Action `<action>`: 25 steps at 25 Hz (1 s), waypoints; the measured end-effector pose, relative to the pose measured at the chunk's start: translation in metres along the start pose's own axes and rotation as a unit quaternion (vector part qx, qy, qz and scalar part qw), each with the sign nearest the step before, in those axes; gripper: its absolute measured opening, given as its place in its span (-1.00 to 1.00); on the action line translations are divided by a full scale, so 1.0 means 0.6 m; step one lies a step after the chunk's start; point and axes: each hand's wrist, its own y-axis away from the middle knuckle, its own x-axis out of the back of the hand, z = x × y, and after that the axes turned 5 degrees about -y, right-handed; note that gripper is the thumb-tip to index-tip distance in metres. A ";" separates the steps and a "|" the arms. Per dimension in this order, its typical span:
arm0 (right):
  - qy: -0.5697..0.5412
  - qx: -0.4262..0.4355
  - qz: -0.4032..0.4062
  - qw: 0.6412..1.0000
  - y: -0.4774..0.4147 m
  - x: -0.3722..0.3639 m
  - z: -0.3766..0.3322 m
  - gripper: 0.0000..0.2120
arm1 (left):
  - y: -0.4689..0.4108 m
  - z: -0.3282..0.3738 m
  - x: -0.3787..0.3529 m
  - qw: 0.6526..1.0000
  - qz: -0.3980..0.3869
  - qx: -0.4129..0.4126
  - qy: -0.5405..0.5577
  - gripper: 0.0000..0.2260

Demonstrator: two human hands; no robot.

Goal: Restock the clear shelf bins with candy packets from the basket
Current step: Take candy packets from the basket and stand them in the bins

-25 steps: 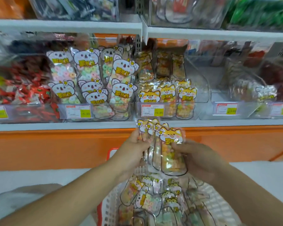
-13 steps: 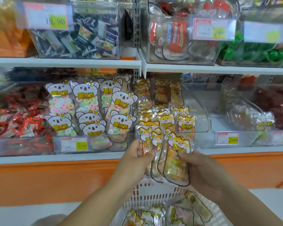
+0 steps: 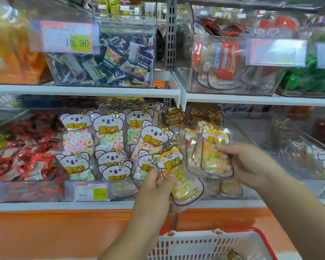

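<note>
Yellow packet (image 3: 170,165) pinched in left hand (image 3: 158,186), while right hand (image 3: 250,164) grips packet bundle (image 3: 212,152).

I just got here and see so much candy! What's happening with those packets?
A person is restocking candy. The left hand grips one yellow cat packet, while the right hand holds a small bunch at the clear bin of matching packets. The basket sits below the shelf.

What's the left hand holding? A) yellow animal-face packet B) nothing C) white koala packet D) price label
A: the left hand pinches one yellow animal-face packet, while the right hand grips a bunch of like packets.
</note>
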 end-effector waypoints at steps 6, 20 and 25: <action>0.057 0.123 0.084 0.987 -0.188 -0.048 -0.023 -0.78 | -0.013 0.004 0.022 0.999 0.025 -0.019 0.021 -0.74; 0.634 0.122 0.099 0.757 -0.184 -0.078 0.027 -0.49 | -0.019 0.000 0.028 0.999 0.036 -0.004 -0.028 -0.73; 0.475 0.207 0.069 0.853 -0.047 -0.036 0.007 -0.71 | -0.021 -0.005 0.021 0.998 0.027 -0.035 -0.051 -0.89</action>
